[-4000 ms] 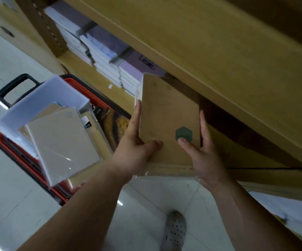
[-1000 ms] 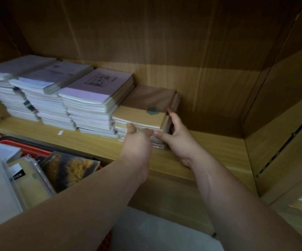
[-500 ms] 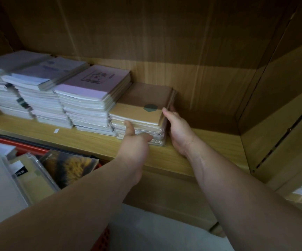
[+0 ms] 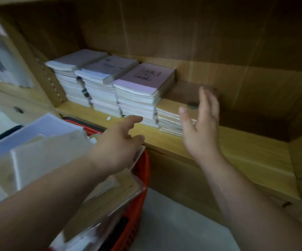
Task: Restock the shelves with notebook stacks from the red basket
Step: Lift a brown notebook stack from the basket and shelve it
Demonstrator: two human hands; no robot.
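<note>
Brown notebook stack (image 4: pixel 172 113) placed on shelf (image 4: pixel 246 153).
Left hand (image 4: pixel 117 142) and right hand (image 4: pixel 201 127) are released, empty; wrapped packs (image 4: pixel 43 160) are left in the red basket (image 4: pixel 138 196).

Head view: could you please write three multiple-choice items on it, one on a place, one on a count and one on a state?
1. Where in the row on the shelf does the brown stack lie?
A. far left
B. in the middle
C. far right

2. How many stacks stand on the shelf?
A. two
B. four
C. six

3. How is the right hand?
A. open, holding nothing
B. gripping a notebook
C. curled in a fist

Key:
1 C: it lies right of the pink-topped stack, with bare shelf beyond it.
2 B: three pale stacks and the brown one.
3 A: its fingers are straight and nothing is in it.
</note>
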